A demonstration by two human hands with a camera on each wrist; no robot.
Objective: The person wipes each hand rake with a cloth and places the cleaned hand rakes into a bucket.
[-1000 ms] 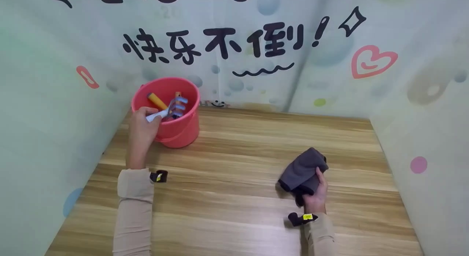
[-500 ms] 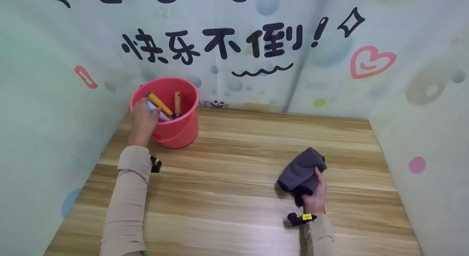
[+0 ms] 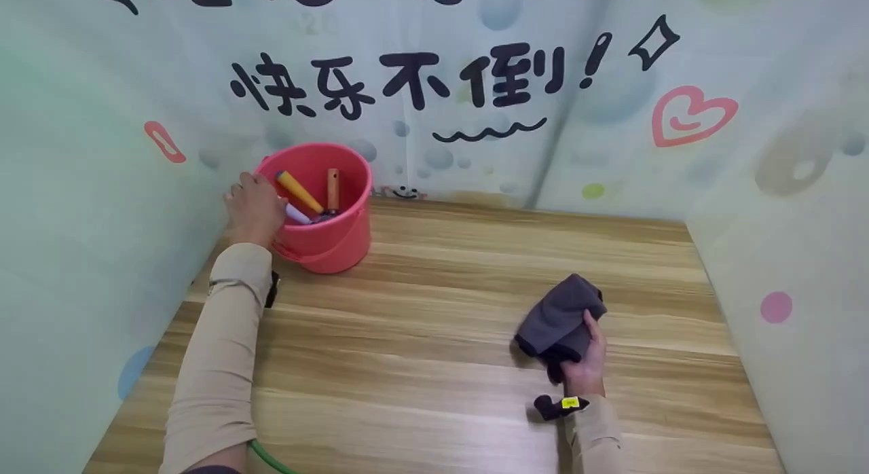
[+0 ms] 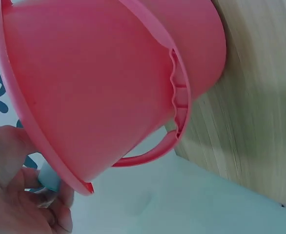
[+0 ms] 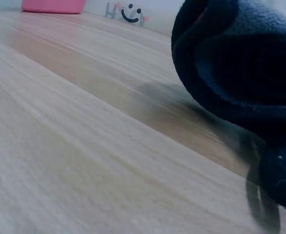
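Note:
My left hand (image 3: 254,206) is at the near-left rim of a pink bucket (image 3: 333,246). Its fingers curl about the pale handle end of a small hand rake (image 3: 297,214), whose tines are down inside the bucket. In the left wrist view, the light blue handle (image 4: 49,176) shows between the thumb and fingers, beside the rim. A yellow handle (image 3: 299,191) and a wooden handle (image 3: 333,190) lean in the bucket. At the right, my right hand (image 3: 589,358) holds a folded dark grey cloth (image 3: 560,318) with black edges, just over the table.
A printed fabric backdrop (image 3: 441,161) encloses the wooden table (image 3: 434,304) at the back and sides. The bucket stands in the far left corner. A green cord (image 3: 268,455) shows by my left elbow. Dark wrist cameras sit on both wrists.
My left hand has lowered the hand rake tines-down into the bucket, then shifted left to the rim. Its forearm has swung left. The right hand and the cloth have stayed in place.

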